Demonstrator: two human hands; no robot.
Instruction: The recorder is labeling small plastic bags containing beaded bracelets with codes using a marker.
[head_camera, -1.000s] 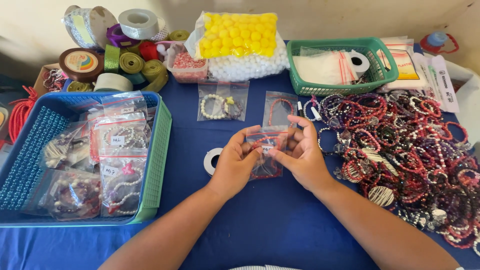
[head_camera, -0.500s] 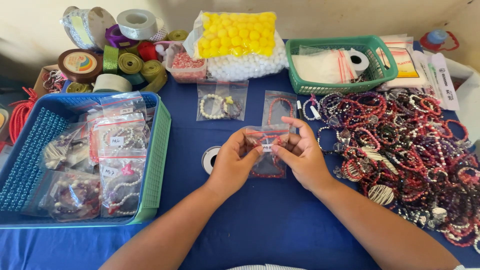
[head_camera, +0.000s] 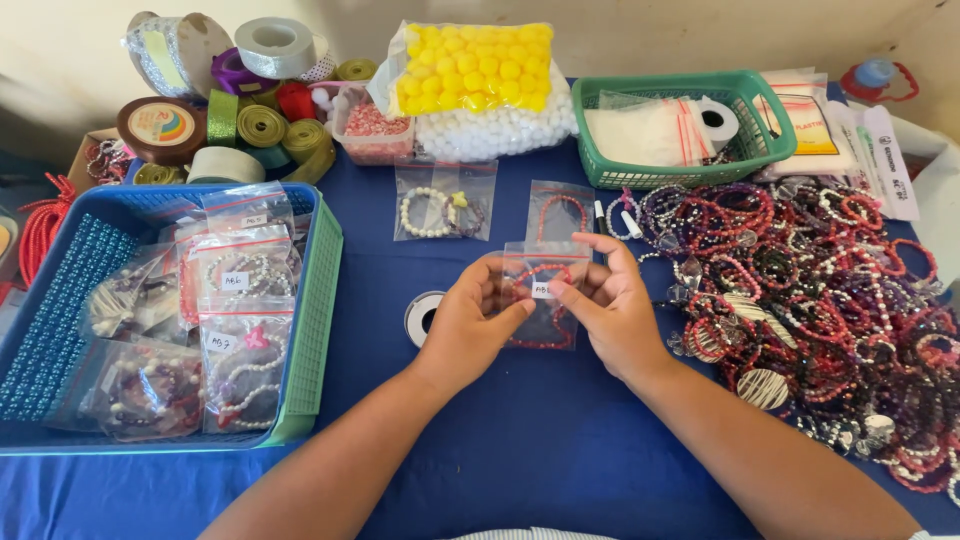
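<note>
While both hands pinch a clear bag (head_camera: 540, 290) w/ red beads, left hand (head_camera: 470, 322), right hand (head_camera: 610, 310), above blue surface (head_camera: 530, 440), bracelet pile (head_camera: 810, 300) at right.

This looks like a small home craft workspace for packing beaded jewellery. A tabletop (head_camera: 540, 440) under a blue cloth carries a big heap of beaded bracelets (head_camera: 810, 300) to the right of the hands, and a blue basket (head_camera: 60, 330) of bagged, labelled bracelets to their left. Beyond the hands lie ribbon spools (head_camera: 240, 110), bags of yellow and white pom-poms (head_camera: 480, 90) and a green basket (head_camera: 690, 125) of empty zip bags, against a plain wall (head_camera: 650, 35).
</note>
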